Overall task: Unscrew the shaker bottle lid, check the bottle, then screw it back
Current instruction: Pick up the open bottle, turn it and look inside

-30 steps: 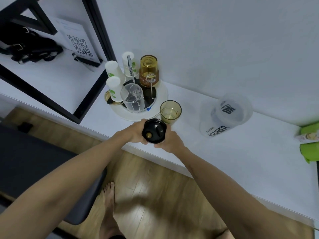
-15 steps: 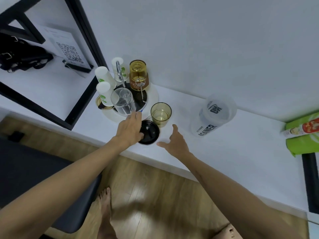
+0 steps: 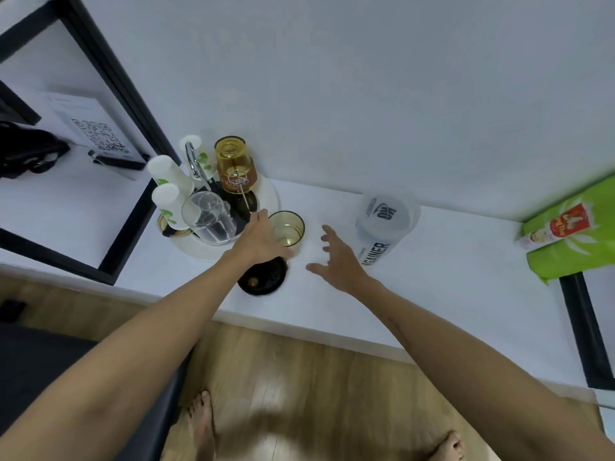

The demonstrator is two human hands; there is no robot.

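Both hands are spread and hold nothing: left hand point(image 3: 258, 239) above the lid point(image 3: 263, 277), right hand point(image 3: 336, 257) probably nearing the bottle point(image 3: 382, 234) beside the lid.

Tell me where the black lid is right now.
The black lid lies on the white counter near its front edge, under the left hand, just in front of the amber glass.

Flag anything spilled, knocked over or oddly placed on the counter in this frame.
No spill or damage shows. The shaker bottle stands open, its black lid lying apart at the counter's front edge, as the task expects. Left hand and right hand are open and hold nothing.
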